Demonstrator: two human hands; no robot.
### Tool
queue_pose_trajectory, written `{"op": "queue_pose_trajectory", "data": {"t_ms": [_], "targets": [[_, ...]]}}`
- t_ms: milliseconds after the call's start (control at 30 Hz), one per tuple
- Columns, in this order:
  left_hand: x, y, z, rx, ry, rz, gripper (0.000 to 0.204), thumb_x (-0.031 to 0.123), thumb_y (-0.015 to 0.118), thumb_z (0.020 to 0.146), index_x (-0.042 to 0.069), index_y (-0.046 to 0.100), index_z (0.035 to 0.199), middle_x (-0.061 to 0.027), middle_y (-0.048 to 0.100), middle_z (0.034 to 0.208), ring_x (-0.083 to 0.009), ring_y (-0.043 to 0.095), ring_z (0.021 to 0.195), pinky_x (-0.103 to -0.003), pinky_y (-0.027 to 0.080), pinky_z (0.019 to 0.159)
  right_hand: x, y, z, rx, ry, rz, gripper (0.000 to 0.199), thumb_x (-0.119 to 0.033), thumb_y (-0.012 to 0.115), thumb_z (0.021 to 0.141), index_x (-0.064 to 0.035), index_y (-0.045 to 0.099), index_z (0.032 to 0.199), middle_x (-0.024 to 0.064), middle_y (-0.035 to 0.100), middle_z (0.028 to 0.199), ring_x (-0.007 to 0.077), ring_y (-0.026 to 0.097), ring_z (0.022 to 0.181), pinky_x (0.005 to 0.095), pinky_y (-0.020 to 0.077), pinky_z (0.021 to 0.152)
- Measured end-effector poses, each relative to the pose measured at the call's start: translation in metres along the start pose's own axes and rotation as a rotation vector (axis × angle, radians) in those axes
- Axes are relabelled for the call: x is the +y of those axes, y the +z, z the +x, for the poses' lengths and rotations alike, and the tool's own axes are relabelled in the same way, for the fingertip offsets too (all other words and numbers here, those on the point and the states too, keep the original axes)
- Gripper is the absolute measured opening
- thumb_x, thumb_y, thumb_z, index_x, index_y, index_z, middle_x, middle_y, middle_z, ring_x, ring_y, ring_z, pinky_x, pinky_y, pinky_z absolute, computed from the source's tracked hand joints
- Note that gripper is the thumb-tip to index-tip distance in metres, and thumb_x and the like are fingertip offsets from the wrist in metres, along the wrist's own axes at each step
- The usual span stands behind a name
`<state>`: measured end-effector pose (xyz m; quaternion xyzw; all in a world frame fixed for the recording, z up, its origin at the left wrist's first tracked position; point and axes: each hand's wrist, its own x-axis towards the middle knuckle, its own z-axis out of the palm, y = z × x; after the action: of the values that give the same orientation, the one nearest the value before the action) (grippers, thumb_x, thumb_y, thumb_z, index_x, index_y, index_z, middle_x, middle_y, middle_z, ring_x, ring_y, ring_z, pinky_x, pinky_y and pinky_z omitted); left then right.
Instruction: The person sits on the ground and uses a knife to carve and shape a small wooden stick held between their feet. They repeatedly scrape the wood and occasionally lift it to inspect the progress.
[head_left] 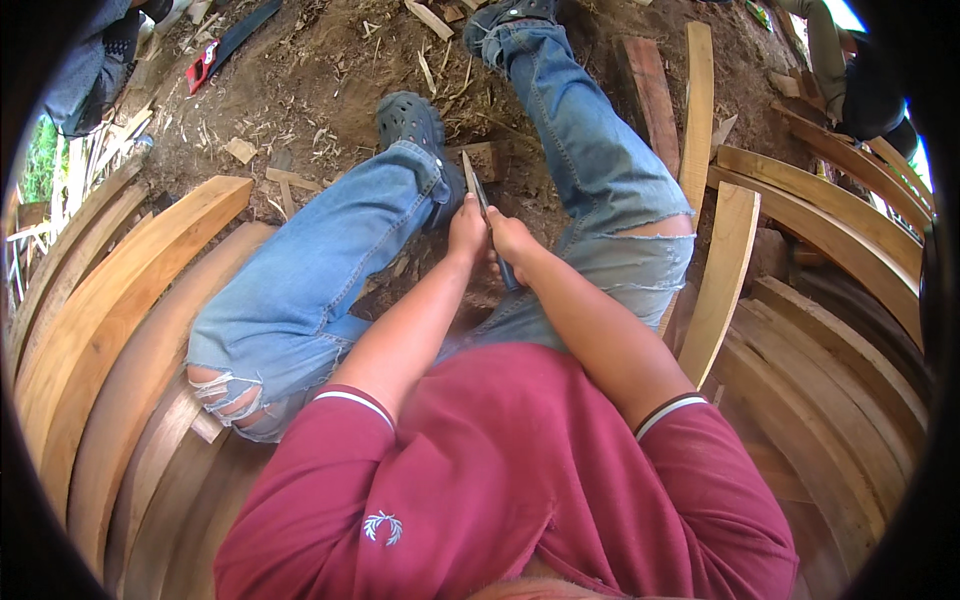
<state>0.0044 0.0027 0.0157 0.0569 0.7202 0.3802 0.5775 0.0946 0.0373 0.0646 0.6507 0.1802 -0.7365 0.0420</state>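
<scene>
Between my knees, my left hand (468,231) and my right hand (512,241) are close together, both with fingers closed. A thin pale wooden stick (467,170) pokes out beyond my left fingers, pointing away from me. Right beside it runs a dark, narrow, blade-like tool (479,192), which passes by my right hand. Its dark lower end (509,278) shows below that hand. My fingers cover the middle of both things, so the exact kind of tool is hidden.
Curved wooden planks (150,290) are stacked at my left, and more planks (830,340) at my right. A handsaw with a red handle (202,67) lies on the dirt ground (330,60) among wood scraps. Other people's legs (95,75) show at the upper left and right edges.
</scene>
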Motion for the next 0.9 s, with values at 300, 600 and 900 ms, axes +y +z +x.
{"op": "queue_pose_trajectory", "data": {"t_ms": [300,600,900], "targets": [[-0.009,0.001,0.008,0.038,0.059,0.13,0.056,0.049,0.035,0.104,0.004,0.062,0.084,-0.0119,0.061,0.076,-0.0265,0.057,0.074,-0.043,0.043,0.072,0.004,0.003,-0.023,-0.046,0.021,0.003,0.051,-0.056,0.034,0.103,-0.0064,0.048,0.102,0.0046,0.048,0.063,0.0168,0.044,0.049,0.0366,0.0393,0.046],[-0.002,0.004,0.003,0.03,0.021,0.077,0.056,0.048,0.035,0.104,0.001,0.062,0.086,-0.0146,0.062,0.081,-0.0288,0.058,0.079,-0.043,0.044,0.075,0.009,0.002,-0.02,-0.021,0.005,-0.004,0.053,-0.054,0.033,0.104,-0.0038,0.05,0.102,0.0058,0.05,0.066,0.0176,0.045,0.051,0.0376,0.0415,0.048],[0.008,0.004,-0.006,0.021,0.013,0.099,0.057,0.047,0.035,0.104,-0.001,0.061,0.089,-0.014,0.061,0.083,-0.0274,0.057,0.078,-0.042,0.044,0.076,0.007,0.003,-0.021,-0.001,0.03,0.014,0.048,-0.055,0.035,0.103,-0.0089,0.043,0.095,0.0039,0.045,0.057,0.0176,0.041,0.043,0.0355,0.0357,0.042]]}}
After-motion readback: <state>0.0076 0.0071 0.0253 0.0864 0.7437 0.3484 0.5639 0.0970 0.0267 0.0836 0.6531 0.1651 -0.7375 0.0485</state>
